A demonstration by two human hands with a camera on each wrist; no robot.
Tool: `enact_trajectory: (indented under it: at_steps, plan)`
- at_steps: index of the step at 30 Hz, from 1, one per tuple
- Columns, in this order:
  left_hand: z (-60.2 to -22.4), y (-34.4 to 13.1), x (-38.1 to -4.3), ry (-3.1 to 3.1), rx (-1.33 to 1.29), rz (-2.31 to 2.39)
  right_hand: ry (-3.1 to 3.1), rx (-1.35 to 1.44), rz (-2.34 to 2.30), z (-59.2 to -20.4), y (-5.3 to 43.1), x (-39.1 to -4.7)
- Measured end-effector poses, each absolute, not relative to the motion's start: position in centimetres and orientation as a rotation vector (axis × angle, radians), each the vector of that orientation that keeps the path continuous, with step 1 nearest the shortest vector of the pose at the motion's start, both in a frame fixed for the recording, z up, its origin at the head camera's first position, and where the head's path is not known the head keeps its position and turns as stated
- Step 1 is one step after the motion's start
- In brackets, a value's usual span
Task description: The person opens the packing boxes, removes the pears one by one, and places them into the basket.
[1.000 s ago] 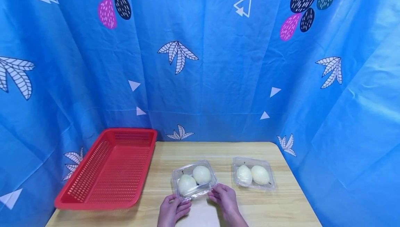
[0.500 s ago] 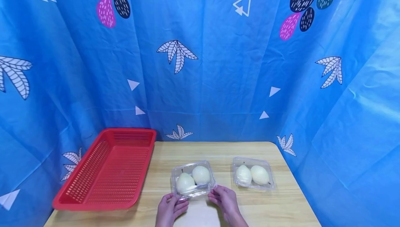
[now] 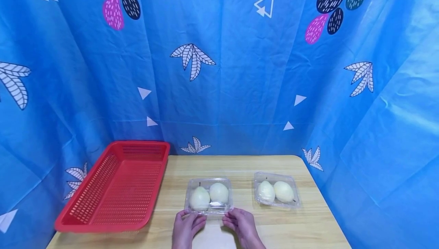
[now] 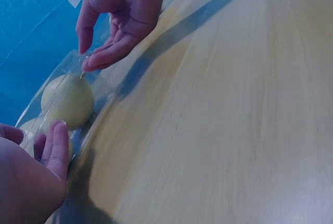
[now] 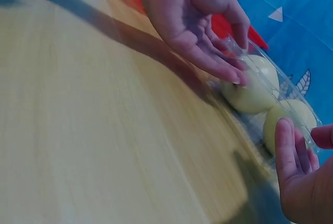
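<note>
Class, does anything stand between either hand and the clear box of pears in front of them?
Nothing visible does: the left hand and right hand both hold the near edge of the clear box. The red basket stands off to the left, the second box off to the right.

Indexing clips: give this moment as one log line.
left hand: holds clear box, left front corner; right hand: holds right front corner; contents: two pears; red basket: left
</note>
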State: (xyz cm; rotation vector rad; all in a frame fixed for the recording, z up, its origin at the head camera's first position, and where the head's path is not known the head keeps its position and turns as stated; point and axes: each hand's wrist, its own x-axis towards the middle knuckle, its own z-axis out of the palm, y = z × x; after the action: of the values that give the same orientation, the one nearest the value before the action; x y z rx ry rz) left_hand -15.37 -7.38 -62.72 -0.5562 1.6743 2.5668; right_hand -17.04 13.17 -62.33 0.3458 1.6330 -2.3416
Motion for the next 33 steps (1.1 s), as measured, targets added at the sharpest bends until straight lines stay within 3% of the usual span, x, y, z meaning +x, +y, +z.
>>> enact_trajectory:
  at_steps: [33]
  plan:
    - [-63.1,-5.3,-16.0,1.546,-0.537,2.603,1.720,0.234,-2.230,-62.3,12.0,-16.3]
